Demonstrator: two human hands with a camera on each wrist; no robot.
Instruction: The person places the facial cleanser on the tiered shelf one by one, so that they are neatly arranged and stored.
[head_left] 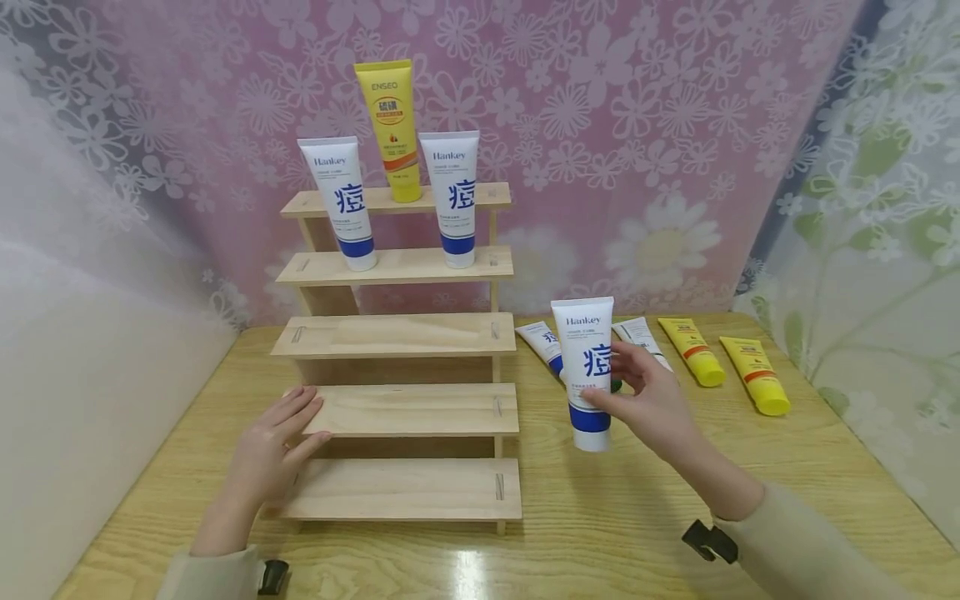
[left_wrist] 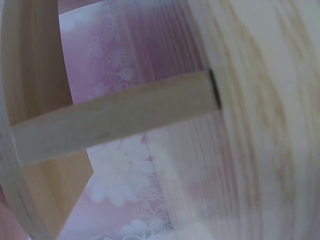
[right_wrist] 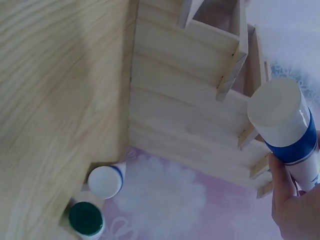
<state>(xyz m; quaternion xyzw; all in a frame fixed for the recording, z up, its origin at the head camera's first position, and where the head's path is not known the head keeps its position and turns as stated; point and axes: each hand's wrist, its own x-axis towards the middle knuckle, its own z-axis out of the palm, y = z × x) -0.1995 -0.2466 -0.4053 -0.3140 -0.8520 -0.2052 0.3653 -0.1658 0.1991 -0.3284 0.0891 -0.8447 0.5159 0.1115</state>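
Observation:
My right hand (head_left: 652, 404) grips a white Hankey squeeze tube (head_left: 585, 333) with a blue band, held upright with its cap down, to the right of a stepped wooden display stand (head_left: 405, 335). In the right wrist view, the tube's white cap (right_wrist: 275, 102) faces the camera and the thumb lies along the tube. My left hand (head_left: 262, 446) rests at the stand's left side, fingertips on the end of a lower step and thumb spread below it. Close up, the left wrist view shows the stand's wooden boards (left_wrist: 115, 117).
Two white Hankey tubes (head_left: 337, 200) stand on the second step from the top, a yellow tube (head_left: 392, 133) on the top one. Right of the stand, a white-and-blue tube (head_left: 542, 342), a green-capped white tube (head_left: 639, 335) and two yellow tubes (head_left: 690, 350) lie on the table (head_left: 750, 467).

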